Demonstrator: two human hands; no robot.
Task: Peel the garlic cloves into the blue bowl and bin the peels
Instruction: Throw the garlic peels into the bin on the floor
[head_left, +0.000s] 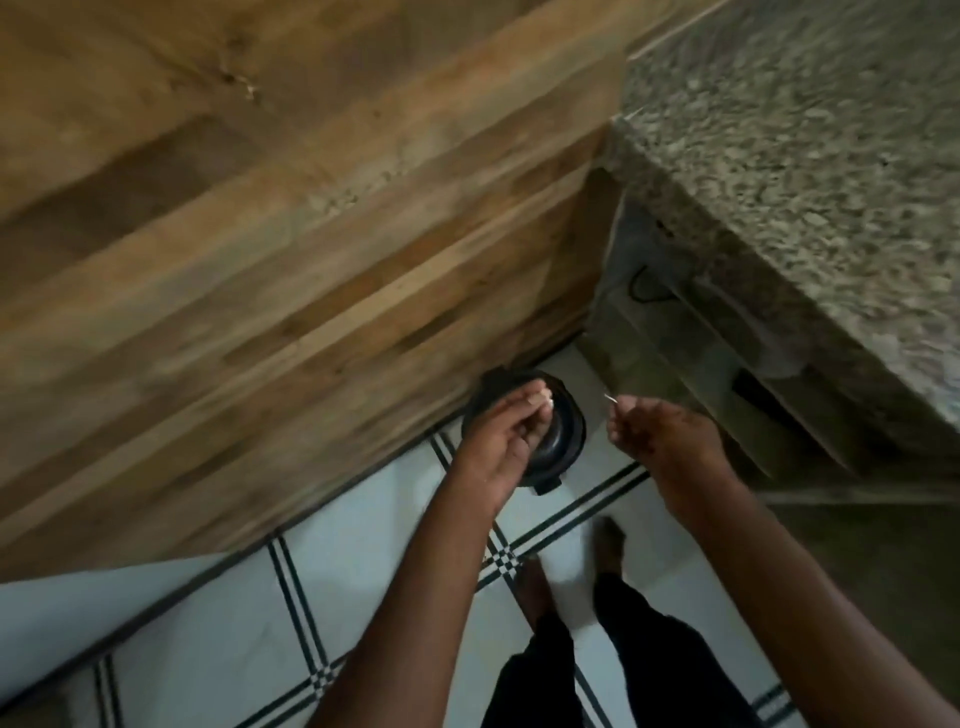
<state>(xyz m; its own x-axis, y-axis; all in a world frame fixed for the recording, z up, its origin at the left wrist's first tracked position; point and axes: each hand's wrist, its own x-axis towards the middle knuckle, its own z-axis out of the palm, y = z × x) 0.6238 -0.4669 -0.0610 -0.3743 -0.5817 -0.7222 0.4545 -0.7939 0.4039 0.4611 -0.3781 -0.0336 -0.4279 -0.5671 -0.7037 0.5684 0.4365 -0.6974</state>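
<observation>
both hands over a small black bin (563, 441) on the tiled floor (218, 613), tucked in the corner between the wood-panel wall (260, 234) and the granite counter (805, 156). left hand (498, 441) directly above the bin, fingers bunched around pale garlic peels (537, 400). right hand (660, 431) just beside the bin, fingers curled loosely, tiny pale scrap at the fingertips; grip unclear. bare feet (608, 540) below. frame blurred.

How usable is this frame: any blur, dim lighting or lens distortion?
Head view: dim overall; motion blur smears the wood panel and granite counter; the left hand, right hand and black bin are soft; wide-angle bending tilts the floor tiles.
</observation>
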